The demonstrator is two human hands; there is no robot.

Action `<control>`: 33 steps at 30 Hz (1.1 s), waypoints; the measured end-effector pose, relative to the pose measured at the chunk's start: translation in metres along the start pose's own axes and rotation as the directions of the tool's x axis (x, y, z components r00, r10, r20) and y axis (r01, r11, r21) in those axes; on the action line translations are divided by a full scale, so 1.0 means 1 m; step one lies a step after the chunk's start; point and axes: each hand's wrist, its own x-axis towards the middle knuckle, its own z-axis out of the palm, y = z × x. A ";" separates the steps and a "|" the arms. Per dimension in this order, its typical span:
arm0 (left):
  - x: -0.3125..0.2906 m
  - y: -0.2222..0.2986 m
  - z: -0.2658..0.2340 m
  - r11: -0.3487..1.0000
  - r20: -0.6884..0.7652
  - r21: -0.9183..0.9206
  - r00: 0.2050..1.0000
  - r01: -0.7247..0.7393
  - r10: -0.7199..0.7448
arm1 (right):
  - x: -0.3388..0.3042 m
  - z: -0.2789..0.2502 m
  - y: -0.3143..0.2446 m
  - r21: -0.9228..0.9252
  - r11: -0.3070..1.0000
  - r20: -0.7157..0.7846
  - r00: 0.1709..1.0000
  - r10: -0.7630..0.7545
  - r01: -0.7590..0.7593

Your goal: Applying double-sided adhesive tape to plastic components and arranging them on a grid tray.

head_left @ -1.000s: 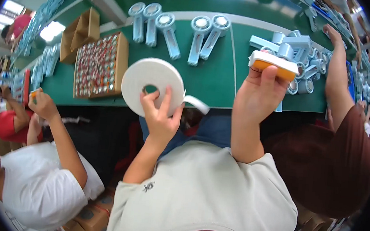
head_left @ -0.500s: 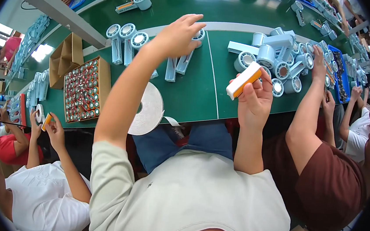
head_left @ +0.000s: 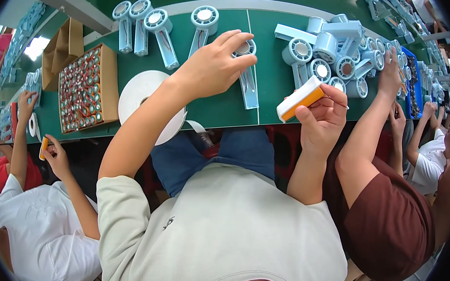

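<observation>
My left hand (head_left: 215,65) has its thumb and fingers around the round head of a light-blue handheld fan (head_left: 249,92), which lies on the green table with its handle toward me. Part of the fan's head is hidden by the fingers. Raised above the table's near edge, my right hand (head_left: 323,114) pinches an orange battery pack (head_left: 304,101) with a white strip along one side. A thin dark wire shows by the fingers. Just beyond my left hand lies another handheld fan (head_left: 205,16).
Several handheld fans (head_left: 157,22) lie at left. A fan pile (head_left: 325,46) is at right, where a co-worker's hand (head_left: 390,74) reaches in. A white tape roll (head_left: 145,99) overhangs the near edge beside a carton of small wired cylinders (head_left: 109,85). A blue tray (head_left: 413,98) stands far right.
My left hand has drawn the fan nearer and to the right, turning its handle. My right hand still holds the battery pack. The view has shifted, so the table appears farther up.
</observation>
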 end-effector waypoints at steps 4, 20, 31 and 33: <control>-0.013 -0.002 0.004 0.992 -0.011 0.072 0.994 -0.107 0.108 | -0.005 -0.003 0.000 -0.049 0.999 0.003 1.000 0.010 -0.010; 0.002 0.010 -0.004 0.994 0.275 0.004 0.955 0.110 -0.107 | 0.009 0.019 0.022 -0.444 0.896 0.069 0.997 0.021 0.012; -0.006 -0.003 0.004 0.998 0.035 -0.050 0.999 -0.033 0.035 | 0.005 0.023 0.024 -0.554 0.823 0.098 0.991 -0.086 0.126; -0.006 -0.002 0.003 0.997 0.048 -0.082 0.999 0.002 0.002 | 0.002 0.023 0.025 -0.585 0.800 0.126 0.989 -0.075 0.135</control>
